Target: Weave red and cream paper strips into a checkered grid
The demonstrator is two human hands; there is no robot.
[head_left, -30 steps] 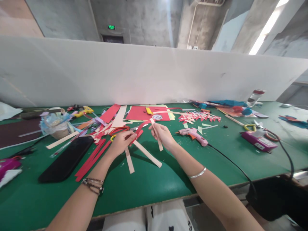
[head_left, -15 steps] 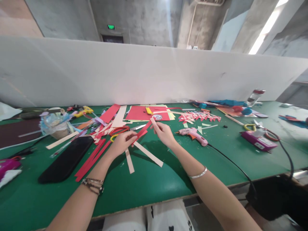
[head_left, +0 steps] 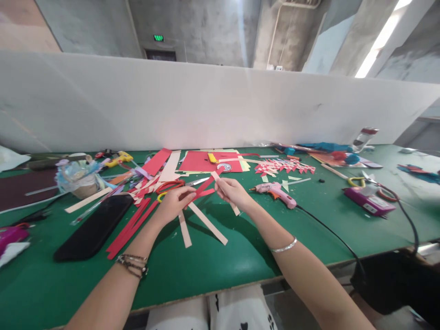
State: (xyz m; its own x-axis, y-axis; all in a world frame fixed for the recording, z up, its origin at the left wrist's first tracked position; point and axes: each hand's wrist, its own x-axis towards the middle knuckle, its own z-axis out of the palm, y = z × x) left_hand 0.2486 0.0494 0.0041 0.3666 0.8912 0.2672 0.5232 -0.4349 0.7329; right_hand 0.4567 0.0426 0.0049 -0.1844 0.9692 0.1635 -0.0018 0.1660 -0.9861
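Observation:
Above the green table my left hand (head_left: 176,202) pinches red paper strips (head_left: 205,193) that cross near its fingertips. A long pale strip (head_left: 209,223) slants down to the right from these fingers, and another pale strip (head_left: 184,229) shows just below the hand. My right hand (head_left: 233,191) is closed on a pale paper strip (head_left: 235,209); one end sticks out above the fingers, the other hangs below them. Scissors (head_left: 171,186) with red and yellow handles lie behind my left hand, partly covered by it. The fingers hide where the strips cross.
A pink glue gun (head_left: 277,191) lies to the right, its black cord running to the table edge. Woven red-and-white paper pieces (head_left: 283,166) and red sheets (head_left: 195,161) lie behind. On the left are a black case (head_left: 94,227) and red strips (head_left: 132,229).
My right hand has turned and shifted slightly, and the lower end of its pale strip now shows beneath it. The red strips have spread apart. The long pale strip has swung slightly left.

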